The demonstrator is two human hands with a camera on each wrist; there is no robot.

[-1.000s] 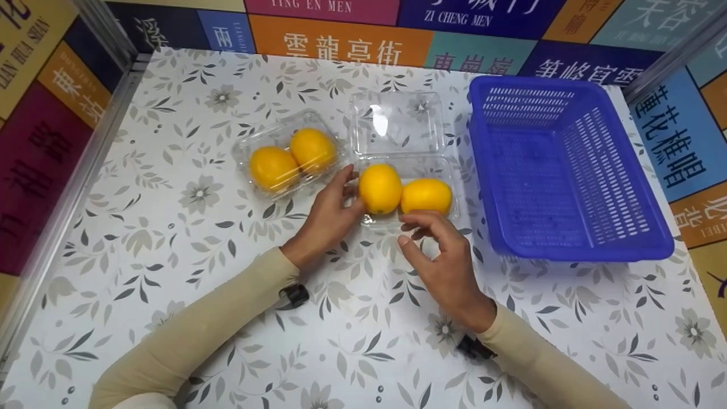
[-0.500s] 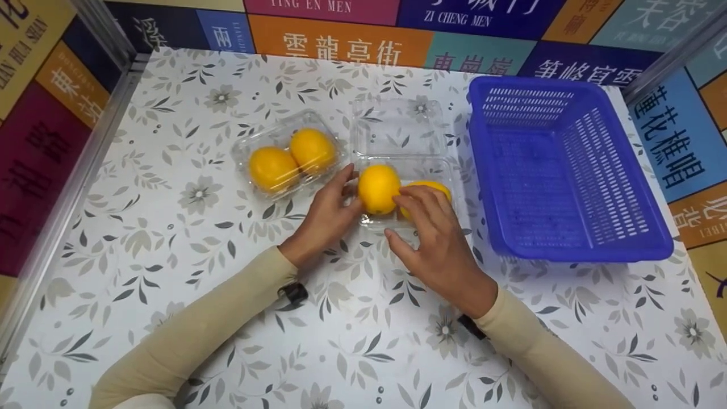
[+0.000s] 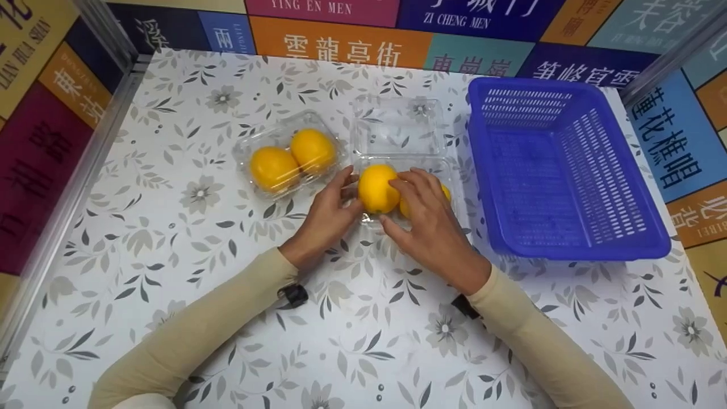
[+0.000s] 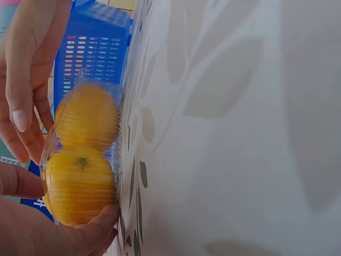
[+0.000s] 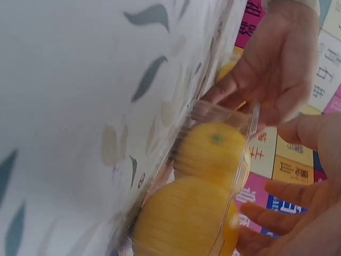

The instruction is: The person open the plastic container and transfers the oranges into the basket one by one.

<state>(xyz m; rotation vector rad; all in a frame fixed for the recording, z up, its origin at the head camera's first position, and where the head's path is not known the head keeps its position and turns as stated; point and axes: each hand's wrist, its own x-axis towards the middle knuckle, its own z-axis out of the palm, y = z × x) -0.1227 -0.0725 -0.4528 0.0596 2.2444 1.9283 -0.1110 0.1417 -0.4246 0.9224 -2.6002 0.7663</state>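
Note:
An open clear plastic clamshell box lies on the table, its lid folded back away from the person. Two oranges sit in its near half; the left orange shows well, while the right orange is mostly covered. My left hand holds the box's left end, with thumb and fingers around its side, as the left wrist view shows. Over the right orange hovers my right hand, its fingers loosely bent and spread by the left orange. In the right wrist view, those fingers lie beside the box rim, apparently apart from it.
Left of the open box stands a second clear box, closed, with two oranges inside. A large blue-purple plastic basket stands on the right. The table has a flowered cover and is backed by colourful lettered panels.
My right hand has moved forward and slightly left, from the box's near edge to above the right orange. The lid has tipped farther back. My left hand has stayed put.

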